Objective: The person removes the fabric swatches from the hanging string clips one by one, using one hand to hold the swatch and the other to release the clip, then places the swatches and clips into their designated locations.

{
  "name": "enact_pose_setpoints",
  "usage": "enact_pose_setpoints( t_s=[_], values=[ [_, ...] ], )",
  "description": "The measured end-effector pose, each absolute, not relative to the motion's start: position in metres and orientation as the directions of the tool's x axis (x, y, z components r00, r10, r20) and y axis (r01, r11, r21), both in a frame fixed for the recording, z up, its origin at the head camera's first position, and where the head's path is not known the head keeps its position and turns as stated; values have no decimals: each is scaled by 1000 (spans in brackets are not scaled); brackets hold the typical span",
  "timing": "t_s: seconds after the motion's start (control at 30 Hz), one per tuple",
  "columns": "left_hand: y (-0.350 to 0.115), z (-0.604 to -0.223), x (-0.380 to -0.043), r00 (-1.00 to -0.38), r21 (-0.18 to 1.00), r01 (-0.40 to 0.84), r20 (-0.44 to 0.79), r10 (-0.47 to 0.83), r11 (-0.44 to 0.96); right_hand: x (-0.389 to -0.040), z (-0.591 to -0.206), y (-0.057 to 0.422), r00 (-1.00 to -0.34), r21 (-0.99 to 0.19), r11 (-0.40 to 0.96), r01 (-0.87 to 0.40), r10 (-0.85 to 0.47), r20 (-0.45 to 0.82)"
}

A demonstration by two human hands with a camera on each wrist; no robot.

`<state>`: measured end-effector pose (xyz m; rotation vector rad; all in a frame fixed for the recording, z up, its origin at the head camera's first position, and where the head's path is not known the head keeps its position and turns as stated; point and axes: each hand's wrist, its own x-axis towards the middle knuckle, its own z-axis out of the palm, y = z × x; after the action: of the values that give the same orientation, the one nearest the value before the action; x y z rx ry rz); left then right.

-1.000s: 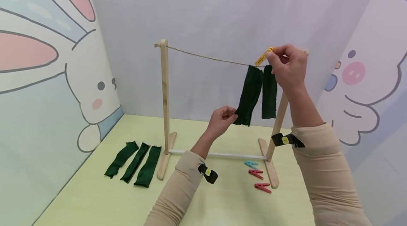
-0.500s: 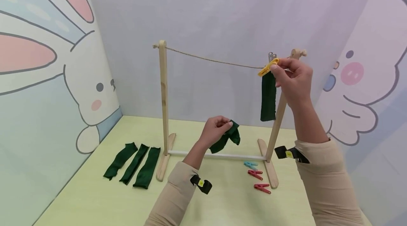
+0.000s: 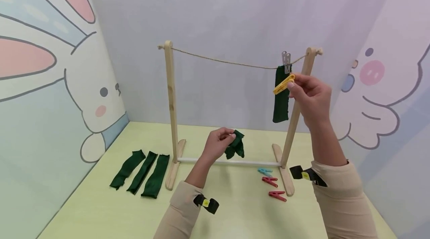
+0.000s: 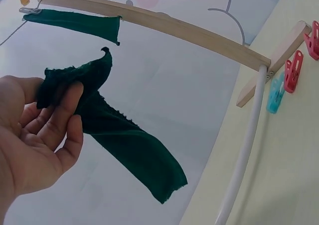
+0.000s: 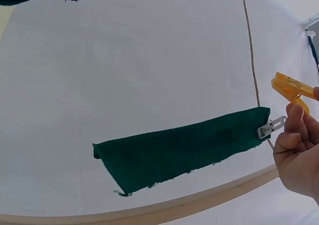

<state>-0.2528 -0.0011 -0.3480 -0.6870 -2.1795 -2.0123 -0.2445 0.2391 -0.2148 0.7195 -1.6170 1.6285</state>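
My left hand pinches a dark green cloth strip near one end, low in front of the wooden frame. In the left wrist view the strip droops away below the fingers. Between the thumb and fingers of my right hand is a yellow clothespin, held just in front of another green cloth strip. That strip hangs from the rope, fastened by a grey clothespin. In the right wrist view the yellow clothespin is apart from the rope.
Several green strips lie on the table left of the frame's left post. By the right foot lie a blue clothespin and two red clothespins. A white bar joins the posts at the bottom.
The strip in my left hand came off the rope and moved down and left, now bunched. My right hand lowered with the yellow clothespin, uncovering the grey one.
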Motion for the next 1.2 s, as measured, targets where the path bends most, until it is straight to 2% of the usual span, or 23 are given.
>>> enact_pose_setpoints(
  t_s=[0.1, 0.37, 0.63, 0.93, 1.2],
  values=[
    [-7, -352, -248, -908, 934, 357, 343, 240, 17, -240, -225, 240, -605, -608, 17, -794, 87, 792],
    [-20, -365, -243, -933, 954, 296, 298, 201, -40, -227, -247, 244, -661, -666, 55, -744, 85, 745],
    [-33, -371, -239, -954, 966, 258, 255, 158, -2, -224, -271, 247, -718, -727, 75, -683, 116, 686],
    [-44, -377, -239, -959, 967, 254, 251, 130, 5, -223, -291, 252, -747, -754, 99, -649, 102, 656],
    [-61, -405, -254, -975, 978, 204, 206, 86, -29, -220, -308, 256, -769, -774, 72, -629, 90, 633]
  ],
)
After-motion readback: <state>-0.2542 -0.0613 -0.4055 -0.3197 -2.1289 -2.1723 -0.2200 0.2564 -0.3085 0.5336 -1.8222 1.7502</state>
